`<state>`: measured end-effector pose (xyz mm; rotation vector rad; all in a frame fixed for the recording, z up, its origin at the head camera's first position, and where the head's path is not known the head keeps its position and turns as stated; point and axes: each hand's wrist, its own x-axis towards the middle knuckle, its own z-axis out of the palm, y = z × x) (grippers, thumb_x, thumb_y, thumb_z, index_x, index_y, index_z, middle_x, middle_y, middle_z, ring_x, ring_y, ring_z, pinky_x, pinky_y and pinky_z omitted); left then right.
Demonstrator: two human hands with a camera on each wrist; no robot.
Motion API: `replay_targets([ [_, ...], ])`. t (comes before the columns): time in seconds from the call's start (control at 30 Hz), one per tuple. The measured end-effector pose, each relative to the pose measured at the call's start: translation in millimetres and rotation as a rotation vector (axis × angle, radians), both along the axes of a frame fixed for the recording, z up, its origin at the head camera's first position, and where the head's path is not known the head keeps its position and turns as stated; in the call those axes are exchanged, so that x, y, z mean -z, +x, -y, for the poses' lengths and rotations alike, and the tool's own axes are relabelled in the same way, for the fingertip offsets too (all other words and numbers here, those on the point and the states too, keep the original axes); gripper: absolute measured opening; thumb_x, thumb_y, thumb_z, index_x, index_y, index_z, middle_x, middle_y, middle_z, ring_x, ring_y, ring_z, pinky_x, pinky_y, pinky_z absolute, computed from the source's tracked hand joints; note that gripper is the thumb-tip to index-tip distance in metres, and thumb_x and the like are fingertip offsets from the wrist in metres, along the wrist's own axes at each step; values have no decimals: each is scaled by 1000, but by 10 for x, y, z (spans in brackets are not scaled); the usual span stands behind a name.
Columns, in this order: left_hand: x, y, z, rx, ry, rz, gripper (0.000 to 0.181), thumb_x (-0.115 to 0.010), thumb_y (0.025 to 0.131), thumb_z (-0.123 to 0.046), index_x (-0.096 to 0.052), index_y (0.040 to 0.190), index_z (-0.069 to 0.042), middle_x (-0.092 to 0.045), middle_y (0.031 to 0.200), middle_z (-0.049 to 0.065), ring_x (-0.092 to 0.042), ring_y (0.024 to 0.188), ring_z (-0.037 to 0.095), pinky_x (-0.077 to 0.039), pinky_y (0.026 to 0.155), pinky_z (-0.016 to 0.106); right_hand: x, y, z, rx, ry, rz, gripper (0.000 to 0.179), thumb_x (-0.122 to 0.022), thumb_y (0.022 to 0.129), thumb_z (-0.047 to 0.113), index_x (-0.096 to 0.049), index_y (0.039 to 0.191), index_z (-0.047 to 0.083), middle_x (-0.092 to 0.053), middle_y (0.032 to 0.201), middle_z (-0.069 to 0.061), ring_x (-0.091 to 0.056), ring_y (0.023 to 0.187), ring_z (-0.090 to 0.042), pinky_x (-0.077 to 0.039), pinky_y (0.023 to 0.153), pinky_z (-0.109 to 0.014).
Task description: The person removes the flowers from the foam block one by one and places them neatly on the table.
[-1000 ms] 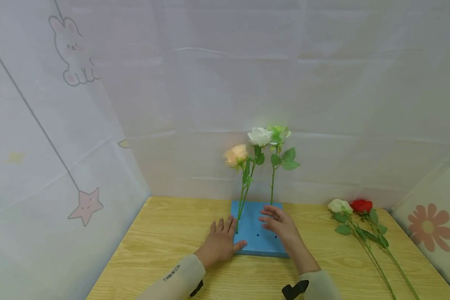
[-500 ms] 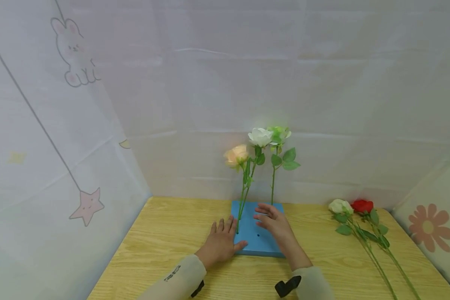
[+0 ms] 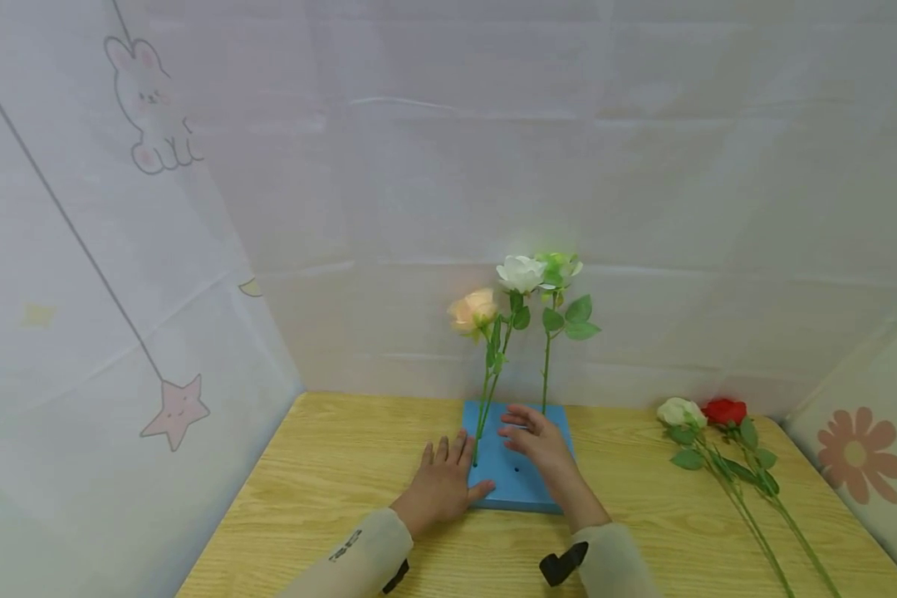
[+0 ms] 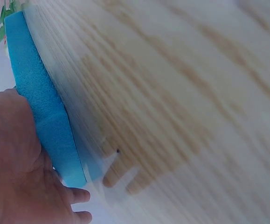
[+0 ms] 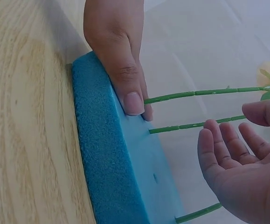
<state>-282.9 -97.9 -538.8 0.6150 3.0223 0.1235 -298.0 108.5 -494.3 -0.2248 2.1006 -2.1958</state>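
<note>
A blue foam block with small holes lies on the table. Three artificial flowers stand in it: a peach rose, a white rose and a pale green-white flower. My left hand rests at the block's left edge, fingers spread, its thumb on the top; in the right wrist view that thumb presses the foam close to a green stem. Over the block, my right hand hovers with loosely bent fingers and holds nothing. It partly hides the block's right side.
On the right of the wooden table lie a cream-white rose and a red rose, their long stems toward the front edge. A pale printed curtain rises behind the table and on both sides.
My right hand has moved a little to the left above the block. The left hand stays at the block's edge, and the flowers keep their places.
</note>
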Motion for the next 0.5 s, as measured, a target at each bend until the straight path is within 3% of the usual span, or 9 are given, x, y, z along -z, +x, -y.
replay_targets([
  [0.37, 0, -1, -9, -8, 19, 9, 92, -32, 98, -75, -20, 163, -11, -16, 169, 11, -24, 151, 44, -21, 119, 62, 38, -99, 130, -11, -4, 34, 50, -67, 99, 14, -51, 146, 7, -57, 140, -23, -64, 119, -32, -53, 100, -47],
  [0.5, 34, -24, -6, -10, 3, 21, 94, -28, 97, -77, -17, 164, -12, -12, 170, 10, -21, 152, 43, -19, 119, 62, 45, -115, 170, -36, -11, 27, 48, -63, 101, 12, -50, 147, 5, -58, 138, -22, -63, 120, -35, -52, 100, -48],
])
